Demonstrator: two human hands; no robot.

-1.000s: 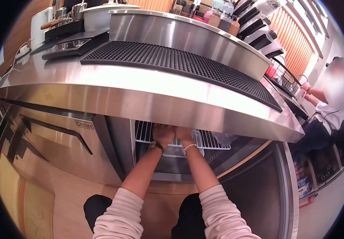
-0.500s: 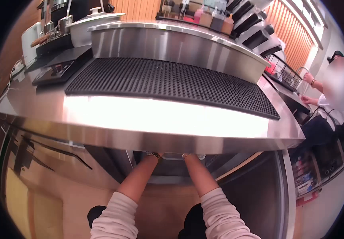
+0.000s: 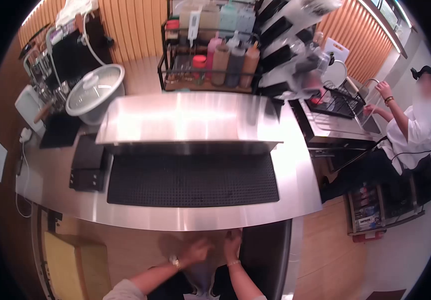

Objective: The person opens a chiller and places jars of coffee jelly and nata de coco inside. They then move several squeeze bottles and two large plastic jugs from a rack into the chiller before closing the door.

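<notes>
Below the steel counter, at 6 o'clock, the left hand and right hand pinched a soft clear bag between them, so a gentle, even grip seemed best.

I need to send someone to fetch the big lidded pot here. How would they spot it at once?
Start at the steel counter with the black rubber mat. Go to its far left corner, beside the black machine. The lidded pot sits there: round, pale, with a knobbed lid, the only wide vessel, unlike the slim sauce bottles on the rack.
</notes>
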